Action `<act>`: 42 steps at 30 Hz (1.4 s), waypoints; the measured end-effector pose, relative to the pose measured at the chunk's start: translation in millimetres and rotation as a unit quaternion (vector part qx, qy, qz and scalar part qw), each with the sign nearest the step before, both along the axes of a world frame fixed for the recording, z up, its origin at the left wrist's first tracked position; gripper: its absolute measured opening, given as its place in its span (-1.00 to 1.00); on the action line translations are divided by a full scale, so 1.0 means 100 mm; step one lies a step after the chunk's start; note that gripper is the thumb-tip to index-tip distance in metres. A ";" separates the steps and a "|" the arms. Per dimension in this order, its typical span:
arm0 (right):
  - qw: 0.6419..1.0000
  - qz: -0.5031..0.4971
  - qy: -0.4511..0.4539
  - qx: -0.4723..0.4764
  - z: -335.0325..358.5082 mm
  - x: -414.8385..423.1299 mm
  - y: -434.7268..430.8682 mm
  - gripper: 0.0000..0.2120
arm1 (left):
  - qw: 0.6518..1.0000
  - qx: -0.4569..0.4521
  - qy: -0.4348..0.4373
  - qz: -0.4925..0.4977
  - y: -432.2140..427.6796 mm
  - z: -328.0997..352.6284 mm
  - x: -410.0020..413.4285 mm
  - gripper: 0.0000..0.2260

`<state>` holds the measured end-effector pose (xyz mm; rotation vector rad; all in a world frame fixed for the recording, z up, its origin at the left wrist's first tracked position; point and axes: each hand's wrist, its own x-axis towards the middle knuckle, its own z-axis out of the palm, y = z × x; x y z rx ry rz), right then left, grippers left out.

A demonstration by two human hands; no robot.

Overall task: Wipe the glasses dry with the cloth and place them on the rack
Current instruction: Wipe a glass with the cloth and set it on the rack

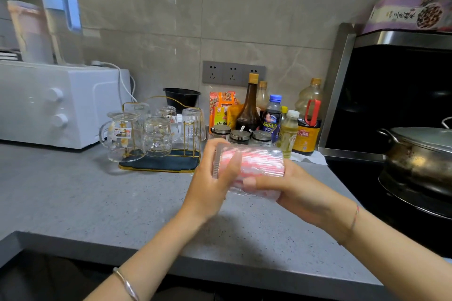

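Observation:
A ribbed clear glass [259, 159] lies sideways between my hands above the grey counter [97, 203]. A pink and white cloth [256, 192] shows through it and bunches below it. My left hand [210, 178] grips the glass at its left end. My right hand [291, 186] holds the cloth and the glass from the right and beneath. Behind, to the left, the gold-wire rack [161, 164] with a dark tray holds several upturned glasses, one of them ribbed [193, 124], and a glass pitcher [122, 137] stands at its left side.
A white oven [49, 102] stands at the back left with cups on top. Bottles and jars [264, 122] line the wall behind my hands. A metal pot [420, 154] sits on the black stove at the right. The counter's front edge runs near me.

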<state>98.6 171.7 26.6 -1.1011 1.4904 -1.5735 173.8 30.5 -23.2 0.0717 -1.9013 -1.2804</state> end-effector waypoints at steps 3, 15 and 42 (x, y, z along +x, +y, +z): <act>0.997 0.001 -0.076 -0.025 0.03 -0.02 0.01 -0.64 | 0.999 -0.048 0.009 -0.014 -0.05 0.00 0.01 -0.47; 0.991 -0.039 0.126 -0.014 0.08 0.06 0.07 -0.68 | 0.997 0.030 0.064 -0.021 0.02 0.01 -0.04 -0.48; 0.990 -0.023 0.140 0.005 0.06 0.02 0.09 -0.88 | 0.988 0.090 -0.112 -0.064 0.01 -0.09 -0.07 -0.23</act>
